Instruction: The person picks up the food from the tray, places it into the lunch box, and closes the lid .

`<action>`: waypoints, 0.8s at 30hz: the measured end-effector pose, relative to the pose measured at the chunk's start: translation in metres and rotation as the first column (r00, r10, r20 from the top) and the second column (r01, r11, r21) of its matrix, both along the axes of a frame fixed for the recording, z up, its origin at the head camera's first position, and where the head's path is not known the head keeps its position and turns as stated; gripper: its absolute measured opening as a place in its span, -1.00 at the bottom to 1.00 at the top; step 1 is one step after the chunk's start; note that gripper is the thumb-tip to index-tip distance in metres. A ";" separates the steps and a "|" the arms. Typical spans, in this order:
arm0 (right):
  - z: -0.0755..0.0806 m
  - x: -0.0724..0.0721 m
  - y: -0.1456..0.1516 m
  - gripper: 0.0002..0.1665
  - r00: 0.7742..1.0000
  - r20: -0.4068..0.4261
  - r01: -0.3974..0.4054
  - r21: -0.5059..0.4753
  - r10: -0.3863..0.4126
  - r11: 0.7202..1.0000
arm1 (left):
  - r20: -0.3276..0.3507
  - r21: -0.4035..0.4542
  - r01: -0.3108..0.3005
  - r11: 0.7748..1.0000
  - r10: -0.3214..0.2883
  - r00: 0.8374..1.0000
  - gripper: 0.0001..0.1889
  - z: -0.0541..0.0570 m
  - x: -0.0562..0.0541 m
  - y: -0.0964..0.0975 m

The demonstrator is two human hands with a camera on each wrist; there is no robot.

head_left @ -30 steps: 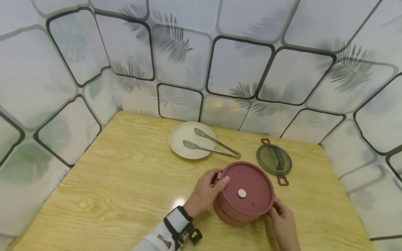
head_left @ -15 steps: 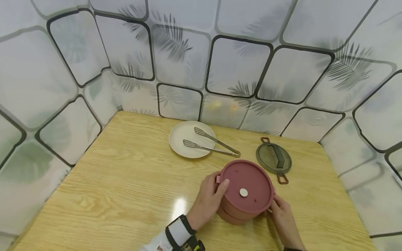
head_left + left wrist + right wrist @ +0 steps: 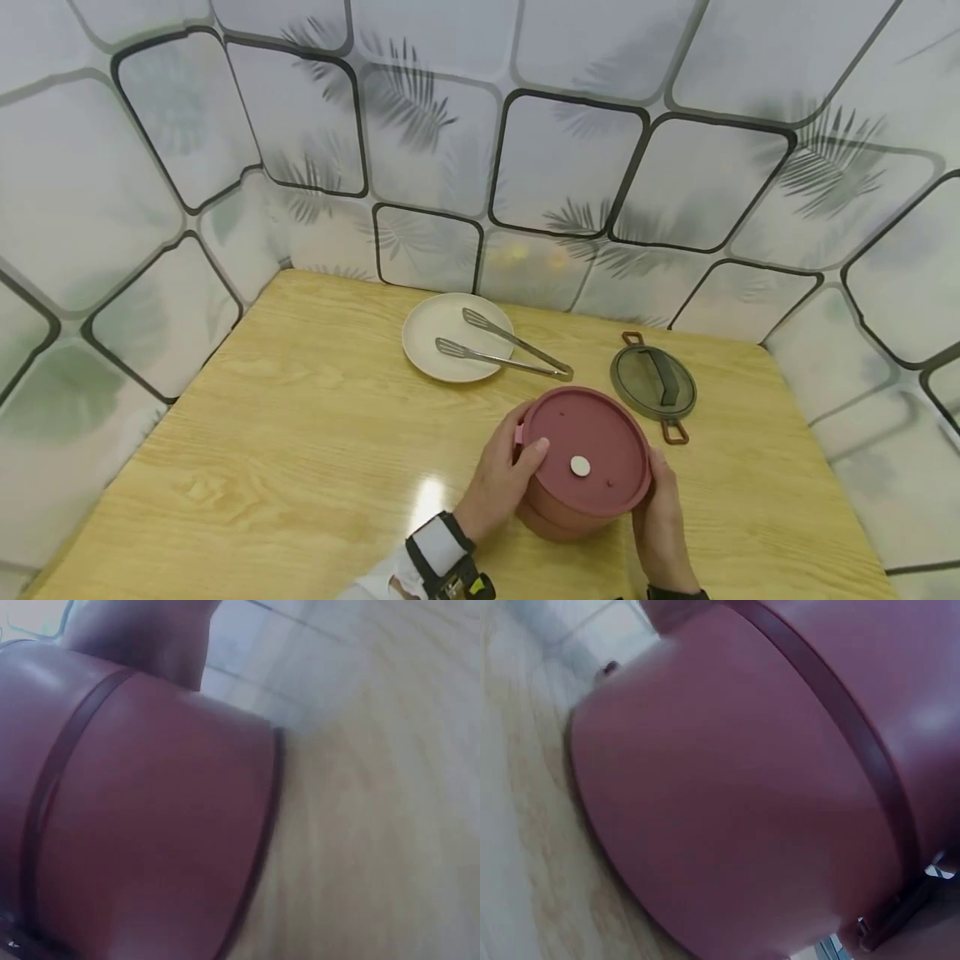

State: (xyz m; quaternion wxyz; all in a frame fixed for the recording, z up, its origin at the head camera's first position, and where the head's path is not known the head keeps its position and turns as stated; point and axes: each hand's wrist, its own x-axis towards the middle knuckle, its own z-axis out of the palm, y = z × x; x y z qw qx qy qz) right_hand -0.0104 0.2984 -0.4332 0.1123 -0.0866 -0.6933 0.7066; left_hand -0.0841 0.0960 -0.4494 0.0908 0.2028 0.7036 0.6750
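A round, dark red two-tier lidded container (image 3: 600, 433) stands on the wooden table, with a white button on its flat lid. My left hand (image 3: 495, 479) grips its left side, the thumb over the lid's rim beside a pink clasp (image 3: 519, 435). On the opposite side my right hand (image 3: 662, 521) holds the wall close under the rim, its fingers mostly hidden behind the container. The left wrist view shows the container's smooth wall (image 3: 150, 817) with a dark seam round it. In the right wrist view the lower wall (image 3: 727, 787) meets the table.
Behind the container lie metal tongs (image 3: 525, 365), partly across a white plate (image 3: 423, 337). A glass lid (image 3: 637, 387) with a dark handle and two brown loops lies to the right. Patterned panels (image 3: 435, 167) enclose the wooden table (image 3: 300, 433) at the back and sides.
My right hand has slid forward along the container's right side, from the lower right clasp area to higher on the wall. The left hand keeps its grip, shifted slightly; the lid stays on.
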 end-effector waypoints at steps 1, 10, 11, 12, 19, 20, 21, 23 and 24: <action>0.000 0.000 -0.002 -0.27 1.000 0.002 -0.006 0.000 0.006 1.000 | 0.006 0.018 0.001 1.000 -0.001 1.000 -0.41 -0.001 0.001 0.001; 0.002 -0.003 -0.011 -0.28 1.000 0.023 -0.003 -0.010 0.004 1.000 | 0.051 0.165 -0.056 0.985 0.048 0.998 -0.40 -0.008 0.002 0.008; 0.002 -0.003 -0.011 -0.27 1.000 0.030 0.000 -0.008 0.000 1.000 | 0.062 0.175 -0.062 0.983 0.052 0.997 -0.39 -0.009 0.002 0.008; 0.002 -0.003 -0.012 -0.27 0.999 0.035 0.002 -0.009 -0.002 1.000 | 0.071 0.182 -0.069 0.981 0.056 0.996 -0.39 -0.009 0.002 0.009; 0.000 -0.002 -0.013 -0.26 0.998 0.058 0.013 -0.006 -0.012 1.000 | 0.143 0.218 -0.104 0.970 0.074 0.987 -0.37 -0.008 0.004 0.011; 0.000 -0.002 -0.013 -0.26 0.998 0.057 0.014 -0.007 -0.014 1.000 | 0.155 0.226 -0.106 0.968 0.071 0.985 -0.37 -0.008 0.004 0.011; -0.001 -0.002 -0.013 -0.26 0.998 0.056 0.014 -0.009 -0.013 1.000 | 0.168 0.234 -0.110 0.966 0.071 0.983 -0.36 -0.008 0.005 0.012; -0.002 -0.001 -0.013 -0.26 0.998 0.055 0.010 -0.016 -0.010 1.000 | 0.199 0.250 -0.120 0.961 0.071 0.977 -0.36 -0.009 0.006 0.012; -0.002 -0.001 -0.014 -0.26 0.998 0.055 0.007 -0.019 -0.006 1.000 | 0.213 0.259 -0.123 0.958 0.068 0.975 -0.36 -0.009 0.006 0.012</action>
